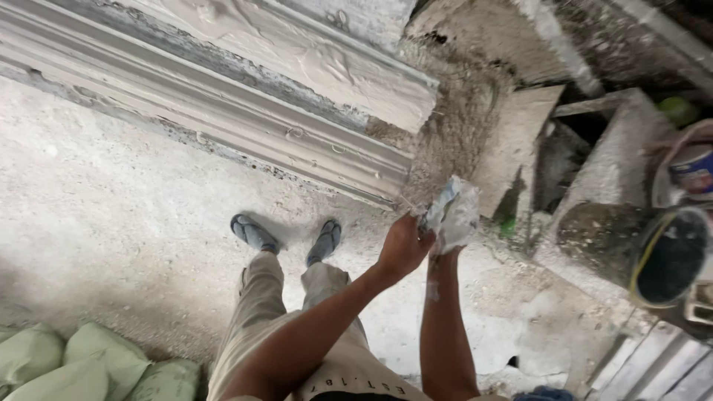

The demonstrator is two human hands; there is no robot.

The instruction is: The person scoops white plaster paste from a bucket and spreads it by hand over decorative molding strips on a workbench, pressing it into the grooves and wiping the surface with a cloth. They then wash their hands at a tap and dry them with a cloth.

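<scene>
A: At the centre of the view, slightly toward three o'clock, what do the hands hold?

B: The left hand [403, 249] is closed over one edge of a crumpled, plaster-smeared bag [453, 214], pinching it between thumb and fingers. The right hand [443, 249] comes up from below; it sits under the bag and is mostly hidden by it, so whether its fingers are curled or spread cannot be told.

A: Where is the bag relative to the surroundings?

B: It is held in the air above the dusty floor [111, 223], just beside the near end of the long moulded plaster strip [223, 111] that runs from nine o'clock toward the centre. The person's sandalled feet [286, 239] stand at about seven o'clock from the bag.

A: What else is in the figure?

B: Green sacks [67, 364] lie at the eight o'clock corner. A dark bucket [672, 256] stands at three o'clock, with rubble and concrete blocks [616, 156] above it toward two o'clock.

A: How far along does the work appear?

B: As a judgement only: the strip looks fully formed and coated, its ridges complete along the visible length. The bag is in hand and off the floor, not set down, so handling of it seems unfinished. What it contains cannot be seen.
</scene>
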